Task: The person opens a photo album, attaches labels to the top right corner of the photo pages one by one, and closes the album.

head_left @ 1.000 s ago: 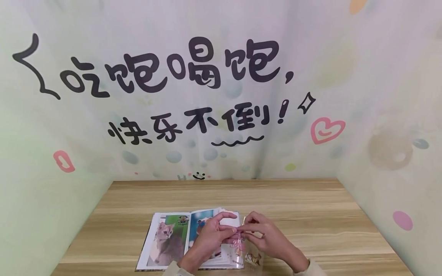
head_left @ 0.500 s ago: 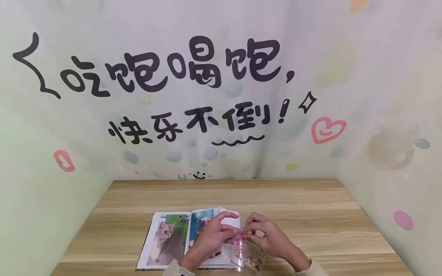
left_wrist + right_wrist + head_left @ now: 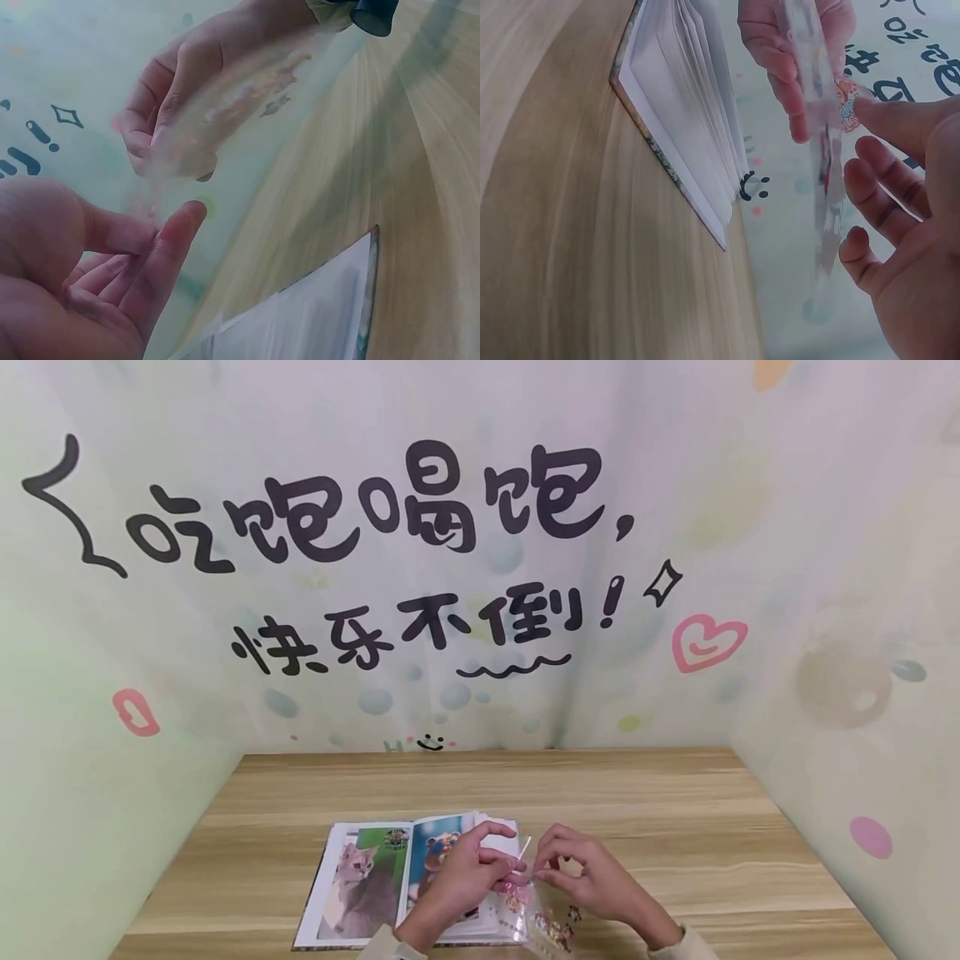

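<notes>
A clear sticker sheet (image 3: 551, 931) with small colourful printed figures hangs between the hands, right of the open photo album (image 3: 330, 868). My left hand (image 3: 461, 872) pinches the sheet between thumb and fingers, above the album's right page; the left wrist view shows the thumb tip (image 3: 142, 236) on its edge. My right hand (image 3: 581, 868) is just to the right, thumb and index finger brought together. In the right wrist view its thumb meets a small colourful sticker (image 3: 847, 105) at the sheet's edge, while the other fingers (image 3: 874, 199) curl loosely.
The album lies open on the wooden table (image 3: 675, 827), a cat photo (image 3: 360, 885) on its left page and a blue picture (image 3: 435, 852) on the right, partly behind the left hand. A printed curtain (image 3: 420, 710) stands behind the table.
My right hand has drawn slightly right, widening the gap between the hands. The sticker sheet has shifted and tilted, while my left hand keeps nearly the same place over the album.
</notes>
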Motion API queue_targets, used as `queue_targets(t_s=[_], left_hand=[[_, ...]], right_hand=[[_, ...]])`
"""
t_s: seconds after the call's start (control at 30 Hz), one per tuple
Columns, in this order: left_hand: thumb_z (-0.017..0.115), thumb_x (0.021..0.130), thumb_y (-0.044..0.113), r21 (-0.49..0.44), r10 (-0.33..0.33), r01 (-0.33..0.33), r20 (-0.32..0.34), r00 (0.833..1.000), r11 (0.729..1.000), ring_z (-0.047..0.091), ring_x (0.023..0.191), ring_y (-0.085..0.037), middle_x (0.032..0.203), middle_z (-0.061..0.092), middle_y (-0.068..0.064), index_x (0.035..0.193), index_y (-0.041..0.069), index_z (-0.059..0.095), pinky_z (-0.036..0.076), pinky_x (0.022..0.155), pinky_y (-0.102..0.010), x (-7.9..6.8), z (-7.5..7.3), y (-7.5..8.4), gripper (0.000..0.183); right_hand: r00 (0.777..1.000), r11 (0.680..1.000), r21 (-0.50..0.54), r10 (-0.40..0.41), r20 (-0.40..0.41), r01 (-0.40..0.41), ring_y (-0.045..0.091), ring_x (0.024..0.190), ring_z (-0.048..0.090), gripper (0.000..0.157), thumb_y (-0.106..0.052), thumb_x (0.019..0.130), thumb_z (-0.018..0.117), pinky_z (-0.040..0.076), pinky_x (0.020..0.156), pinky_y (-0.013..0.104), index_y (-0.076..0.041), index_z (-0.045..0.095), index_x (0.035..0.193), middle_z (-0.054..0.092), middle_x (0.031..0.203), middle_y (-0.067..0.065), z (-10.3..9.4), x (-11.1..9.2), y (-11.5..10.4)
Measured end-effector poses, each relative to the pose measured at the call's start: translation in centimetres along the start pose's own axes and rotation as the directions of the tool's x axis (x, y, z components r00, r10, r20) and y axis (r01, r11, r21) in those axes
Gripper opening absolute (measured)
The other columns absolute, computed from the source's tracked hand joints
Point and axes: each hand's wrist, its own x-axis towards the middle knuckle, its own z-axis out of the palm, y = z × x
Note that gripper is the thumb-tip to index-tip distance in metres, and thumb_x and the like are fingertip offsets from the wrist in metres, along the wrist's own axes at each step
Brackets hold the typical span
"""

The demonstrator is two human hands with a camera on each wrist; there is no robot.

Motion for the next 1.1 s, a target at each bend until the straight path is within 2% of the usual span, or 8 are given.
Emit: queue_targets(t_s=[0.17, 0.43, 0.6, 0.87, 1.0, 1.1], left_hand=[[0.059, 0.093, -0.007, 0.008, -0.003, 0.003, -0.016, 1.000, 1.000, 0.074, 0.077, -0.025, 0.093, 0.074, -0.020, 0.125, -0.001, 0.054, 0.060, 0.064, -0.031, 0.0, 0.1, 0.0, 0.033], [0.058, 0.091, -0.009, 0.038, 0.011, -0.009, -0.046, 0.999, 0.999, 0.074, 0.074, -0.027, 0.090, 0.074, -0.022, 0.123, -0.001, 0.055, 0.057, 0.060, -0.027, 0.1, 0.3, -0.2, 0.033], [0.057, 0.091, -0.012, 0.049, 0.005, -0.001, -0.075, 0.997, 0.999, 0.074, 0.073, -0.028, 0.087, 0.074, -0.021, 0.122, -0.001, 0.055, 0.052, 0.058, -0.022, 0.2, 0.4, -0.4, 0.033], [0.060, 0.089, -0.012, -0.006, 0.050, -0.051, -0.099, 0.994, 0.999, 0.074, 0.075, -0.035, 0.091, 0.071, -0.028, 0.124, -0.005, 0.051, 0.060, 0.062, -0.032, 0.6, 1.2, -0.7, 0.036], [0.061, 0.090, -0.008, 0.002, 0.049, -0.049, -0.126, 0.991, 0.999, 0.074, 0.075, -0.032, 0.093, 0.071, -0.026, 0.127, -0.004, 0.050, 0.060, 0.063, -0.033, 0.8, 1.8, -0.9, 0.039], [0.064, 0.088, -0.006, 0.040, 0.050, -0.045, -0.132, 0.990, 0.998, 0.074, 0.077, -0.029, 0.096, 0.072, -0.024, 0.132, -0.003, 0.049, 0.059, 0.064, -0.032, 0.9, 2.3, -1.0, 0.046]], right_hand=[[0.999, 0.998, 0.024, 0.052, -0.016, -0.052, 0.008, 0.085, 0.060, 0.013, -0.009, 0.092, 0.070, 0.051, 0.067, 0.026, -0.022, 0.068, 0.092, 0.064, 0.095, -0.004, -0.3, -0.4, 0.3], [0.999, 0.997, 0.060, 0.046, -0.028, -0.044, 0.013, 0.084, 0.059, 0.018, 0.002, 0.089, 0.069, 0.051, 0.068, 0.027, -0.015, 0.067, 0.092, 0.065, 0.095, 0.006, -0.5, -0.8, 1.0], [0.995, 0.995, 0.058, 0.086, -0.044, -0.084, 0.011, 0.083, 0.059, 0.018, -0.002, 0.090, 0.069, 0.049, 0.067, 0.027, -0.020, 0.067, 0.091, 0.067, 0.093, 0.005, -0.9, -0.9, 0.9], [0.991, 0.994, 0.042, 0.107, -0.084, -0.103, 0.010, 0.080, 0.058, 0.016, -0.003, 0.091, 0.069, 0.047, 0.067, 0.026, -0.020, 0.067, 0.092, 0.066, 0.092, 0.001, -1.3, -0.8, 0.8], [0.976, 0.986, 0.025, 0.169, -0.134, -0.167, 0.010, 0.079, 0.057, 0.019, -0.003, 0.090, 0.070, 0.047, 0.067, 0.026, -0.021, 0.068, 0.093, 0.066, 0.092, -0.005, -1.4, -1.0, 1.1], [0.957, 0.971, 0.022, 0.238, -0.165, -0.238, 0.010, 0.077, 0.057, 0.020, -0.002, 0.090, 0.069, 0.047, 0.067, 0.026, -0.022, 0.068, 0.093, 0.067, 0.091, -0.008, -1.5, -1.1, 1.2]])
